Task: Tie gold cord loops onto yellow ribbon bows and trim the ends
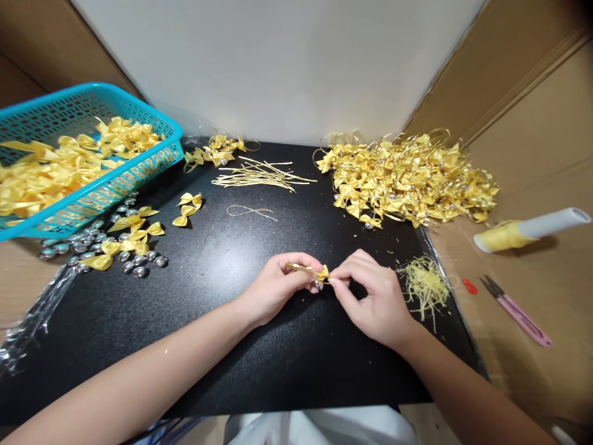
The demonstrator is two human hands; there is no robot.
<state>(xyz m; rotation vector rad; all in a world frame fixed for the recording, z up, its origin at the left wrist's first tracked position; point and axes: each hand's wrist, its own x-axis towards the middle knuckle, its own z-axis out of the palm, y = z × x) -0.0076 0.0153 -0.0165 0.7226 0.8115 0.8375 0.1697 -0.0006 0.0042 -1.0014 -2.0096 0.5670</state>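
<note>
Near the middle of the black table, my left hand [283,283] is closed around a small yellow ribbon bow [324,272] with a gold cord loop and a silver bell [318,285] under it. The thumb and forefinger of my right hand [370,290] pinch at the bow's right side, touching it; a short bit of cord shows there. The part of the cord inside my fingers is hidden. Beyond my hands lie a single looped gold cord [252,212] and a bundle of straight gold cords [259,176].
A turquoise basket [178,133] of yellow bows stands at the left, with silver bells [140,271] and loose bows [139,235] below it. Finished-looking bow pieces [407,179] pile at the back right. Cord scraps [426,285], pink-handled snips [521,315] and a ribbon-wrapped tube [532,230] lie at the right.
</note>
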